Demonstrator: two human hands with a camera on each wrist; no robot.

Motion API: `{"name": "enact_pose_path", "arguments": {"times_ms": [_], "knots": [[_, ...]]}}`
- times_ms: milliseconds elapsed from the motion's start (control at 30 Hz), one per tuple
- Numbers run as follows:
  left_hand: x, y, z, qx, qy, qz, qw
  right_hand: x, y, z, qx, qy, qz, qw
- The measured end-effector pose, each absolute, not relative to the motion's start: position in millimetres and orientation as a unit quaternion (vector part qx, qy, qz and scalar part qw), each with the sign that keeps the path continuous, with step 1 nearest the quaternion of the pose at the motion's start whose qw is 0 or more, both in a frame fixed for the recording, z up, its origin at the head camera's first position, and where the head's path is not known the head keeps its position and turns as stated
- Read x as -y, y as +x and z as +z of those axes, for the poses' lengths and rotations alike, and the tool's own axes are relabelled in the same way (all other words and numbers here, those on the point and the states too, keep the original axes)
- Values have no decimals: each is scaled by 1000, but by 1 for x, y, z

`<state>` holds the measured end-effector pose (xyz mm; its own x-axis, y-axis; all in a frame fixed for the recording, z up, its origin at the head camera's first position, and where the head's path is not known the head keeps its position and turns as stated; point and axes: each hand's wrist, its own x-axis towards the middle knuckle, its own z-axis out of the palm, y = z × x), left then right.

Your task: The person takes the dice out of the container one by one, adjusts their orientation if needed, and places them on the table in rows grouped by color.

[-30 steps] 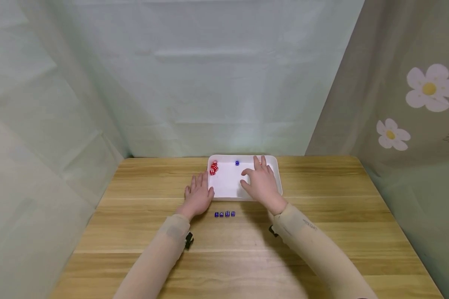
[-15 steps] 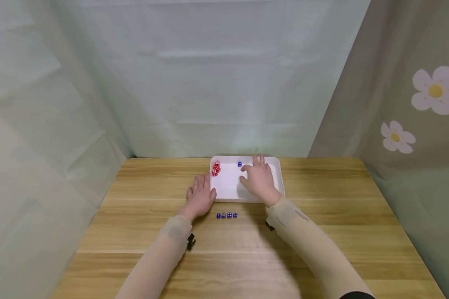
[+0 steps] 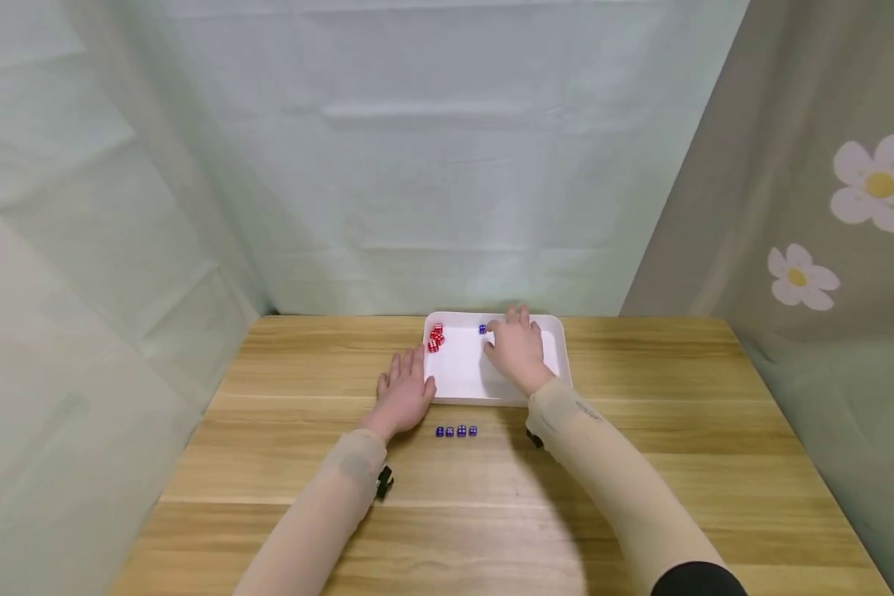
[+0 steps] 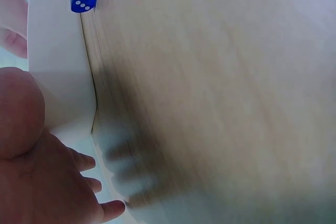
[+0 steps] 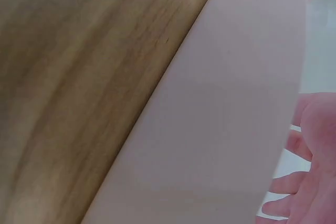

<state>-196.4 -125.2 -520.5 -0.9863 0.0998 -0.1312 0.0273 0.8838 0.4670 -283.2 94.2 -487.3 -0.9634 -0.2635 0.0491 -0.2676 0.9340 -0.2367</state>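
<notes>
Left hand [image 3: 402,397]: fingers straight along the left side of the white tray [image 3: 458,364], thumb at the near-left corner; it grips nothing and has kept this place over the last second, which seems to steady the tray.
Red dice [image 3: 435,338]: clustered inside the tray towards its far-left corner; unmoved, so apparently outside the present step.
Row of blue dice [image 3: 450,431]: four, side by side on the wooden surface [image 3: 454,513], in front of the tray and apart from it; the count matches a second ago, so the line has gained nothing.
Lone blue die [image 3: 483,329]: inside the tray near its far wall, right of the red dice; it has not shifted within the tray.
Right hand [image 3: 517,352]: over the tray's right half, and the one real change: its index fingertip has closed in and is now just beside the lone blue die. Thumb and index finger are curved with tips apart, nothing held; whether they touch the die cannot be told. I judge this a reach, not yet a hold.
</notes>
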Motion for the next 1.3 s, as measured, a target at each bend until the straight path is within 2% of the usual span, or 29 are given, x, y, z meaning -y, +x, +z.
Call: {"name": "enact_pose_path", "arguments": {"times_ms": [900,1300], "knots": [[121,-193,-518,-970,35,226,77,-84,-295,-498,989,106,98,-9],[119,-192,-516,-970,34,226,78,-85,-299,-498,990,98,105,1]]}}
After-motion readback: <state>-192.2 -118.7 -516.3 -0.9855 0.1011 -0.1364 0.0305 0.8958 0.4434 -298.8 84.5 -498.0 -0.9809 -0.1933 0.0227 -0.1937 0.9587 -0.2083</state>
